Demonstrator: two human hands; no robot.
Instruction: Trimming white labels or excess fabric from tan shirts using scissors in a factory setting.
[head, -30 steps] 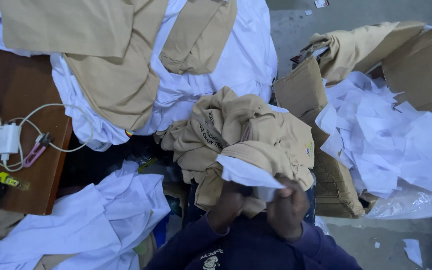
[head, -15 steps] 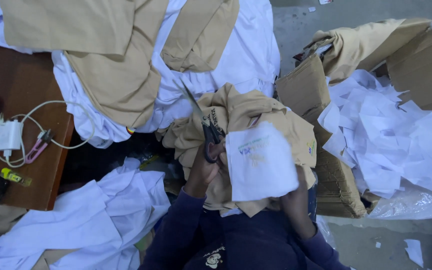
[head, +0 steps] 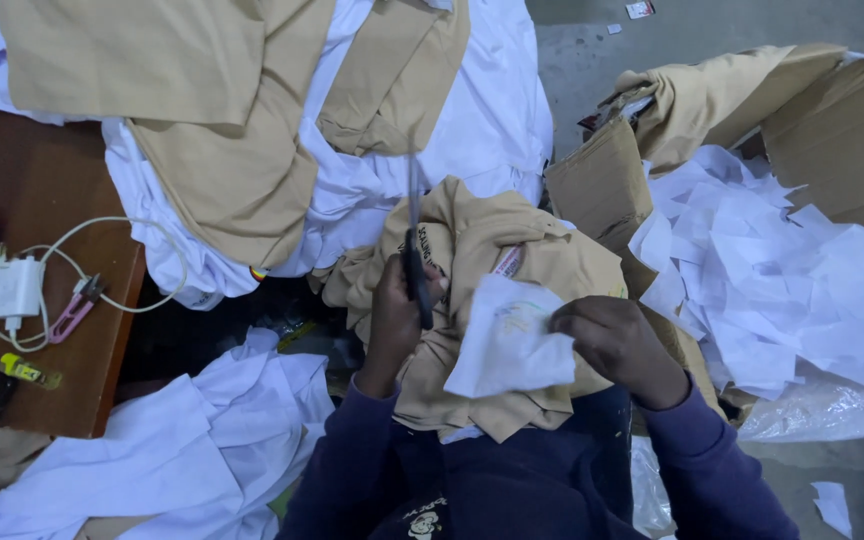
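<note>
1. My left hand (head: 397, 315), at centre frame, is closed around dark scissors (head: 414, 262) whose blades point up the frame
2. My right hand (head: 607, 340), right of centre, pinches a white paper sheet (head: 507, 340) by its edge
3. Both hover over a tan garment (head: 482, 260) bunched on my lap
4. A cardboard box (head: 852, 140) of white paper scraps (head: 782, 280) fills the right side

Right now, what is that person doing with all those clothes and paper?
A person sits with a tan garment bunched on their lap. Their left hand holds dark scissors pointing up, and their right hand pinches a white paper sheet above the cloth. A cardboard box at the right is full of white paper scraps. More tan and white shirts are piled in front, and a white charger lies on the brown table at the left.
</note>
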